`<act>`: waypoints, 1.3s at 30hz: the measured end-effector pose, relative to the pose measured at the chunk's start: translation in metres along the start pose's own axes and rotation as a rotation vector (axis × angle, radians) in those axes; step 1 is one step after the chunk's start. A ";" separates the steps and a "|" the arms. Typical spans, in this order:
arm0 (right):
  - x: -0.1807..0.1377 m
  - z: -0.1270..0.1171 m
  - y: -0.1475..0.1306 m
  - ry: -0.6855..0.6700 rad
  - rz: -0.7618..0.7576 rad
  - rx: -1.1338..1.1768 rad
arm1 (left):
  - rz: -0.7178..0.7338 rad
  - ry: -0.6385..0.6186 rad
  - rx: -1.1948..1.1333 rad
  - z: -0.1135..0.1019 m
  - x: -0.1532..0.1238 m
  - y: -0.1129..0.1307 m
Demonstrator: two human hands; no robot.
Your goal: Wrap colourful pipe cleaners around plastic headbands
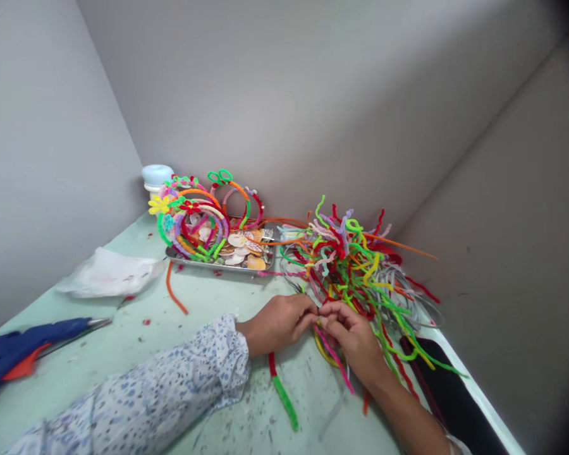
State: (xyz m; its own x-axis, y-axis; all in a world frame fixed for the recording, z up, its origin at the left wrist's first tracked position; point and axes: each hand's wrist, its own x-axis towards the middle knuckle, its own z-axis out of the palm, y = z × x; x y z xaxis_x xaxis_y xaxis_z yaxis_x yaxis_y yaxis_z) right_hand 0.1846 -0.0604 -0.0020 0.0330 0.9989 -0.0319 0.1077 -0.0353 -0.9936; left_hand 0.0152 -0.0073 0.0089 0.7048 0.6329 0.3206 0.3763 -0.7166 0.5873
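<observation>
My left hand and my right hand meet over the table, thumbs and fingers pinched together with the fingertips touching. Between them is the upper end of a pink pipe cleaner, which hangs down beside my right palm. The exact spot they grip is mostly covered by the fingers. A curved yellow pipe cleaner lies just below. From under my left hand a red and green fuzzy strip sticks out toward me; its other end is hidden.
Tangled colourful pipe cleaners pile up beyond my hands. Pipe-cleaner headbands rest on a metal tray of shell-like pieces. Leftward lie a plastic bag and blue-handled pliers. A black flat object lies along the right edge.
</observation>
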 end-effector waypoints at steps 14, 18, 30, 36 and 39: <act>-0.003 0.000 -0.003 0.029 -0.031 0.028 | -0.076 0.079 -0.046 0.008 -0.004 0.002; 0.000 -0.002 0.000 0.007 0.021 0.171 | -0.090 0.096 -0.115 0.007 -0.004 0.004; 0.004 -0.001 0.010 -0.002 -0.066 0.067 | -0.312 0.177 -0.601 0.013 -0.001 -0.003; -0.001 0.003 0.014 0.024 -0.297 -0.182 | -0.388 0.184 -0.745 0.015 0.001 0.000; -0.001 0.004 0.014 0.055 -0.344 -0.256 | -0.404 0.168 -0.785 0.016 0.001 0.003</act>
State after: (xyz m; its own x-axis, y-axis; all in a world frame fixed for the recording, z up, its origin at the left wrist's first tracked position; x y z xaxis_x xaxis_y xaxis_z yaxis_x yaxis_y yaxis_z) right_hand 0.1823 -0.0621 -0.0164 0.0038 0.9509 0.3094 0.3641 0.2869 -0.8861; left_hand 0.0264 -0.0129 -0.0007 0.4874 0.8719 0.0477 0.0136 -0.0623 0.9980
